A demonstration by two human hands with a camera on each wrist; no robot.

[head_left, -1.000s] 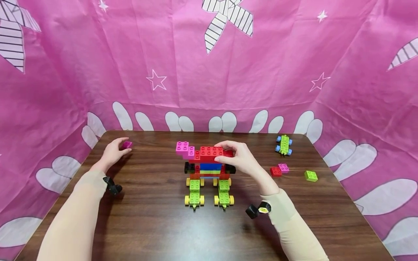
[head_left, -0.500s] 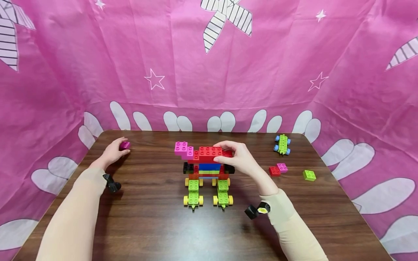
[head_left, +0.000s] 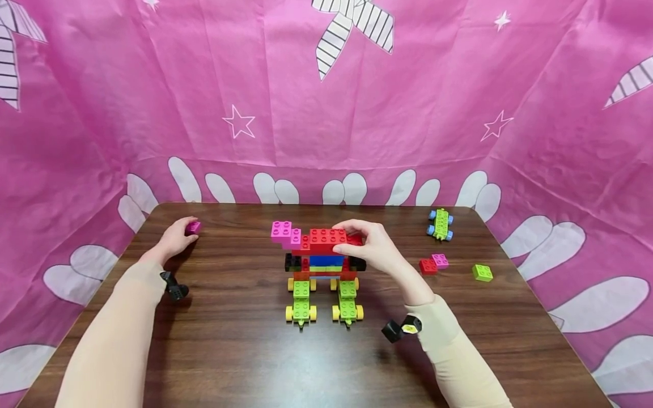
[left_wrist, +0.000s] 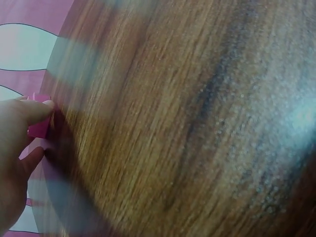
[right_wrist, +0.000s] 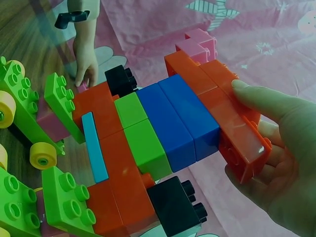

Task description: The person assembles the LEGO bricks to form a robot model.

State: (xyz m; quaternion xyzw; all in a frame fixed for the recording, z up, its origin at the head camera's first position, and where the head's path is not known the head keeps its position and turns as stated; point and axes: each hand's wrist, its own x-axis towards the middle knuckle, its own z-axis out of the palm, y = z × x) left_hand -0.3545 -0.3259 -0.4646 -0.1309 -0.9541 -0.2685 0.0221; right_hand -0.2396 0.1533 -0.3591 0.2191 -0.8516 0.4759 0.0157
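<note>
A multi-coloured build of toy building bricks [head_left: 326, 260] stands mid-table on green wheeled bases [head_left: 301, 309] with yellow wheels. Its body has red, blue, green and black bricks, and pink bricks [head_left: 282, 231] jut out at the upper left. My right hand [head_left: 374, 249] grips the red bricks [right_wrist: 234, 118] at its upper right end, thumb on the near face, fingers curled behind. At the far left, my left hand [head_left: 176, 239] pinches a small pink brick [head_left: 193, 227]. In the left wrist view the thumb lies across that brick [left_wrist: 38, 129]; the fingers beyond it are mostly hidden.
On the right lie a red brick [head_left: 428, 266] beside a pink brick [head_left: 440, 261], a lime-green brick [head_left: 482, 272] and a green wheeled base [head_left: 441, 224] with blue wheels. A pink patterned curtain [head_left: 285, 96] hangs around the wooden table [head_left: 229, 340].
The head view has shifted slightly, so everything sits a little further left. My left fingers cover a bit more of the pink brick; my right hand keeps its hold.
</note>
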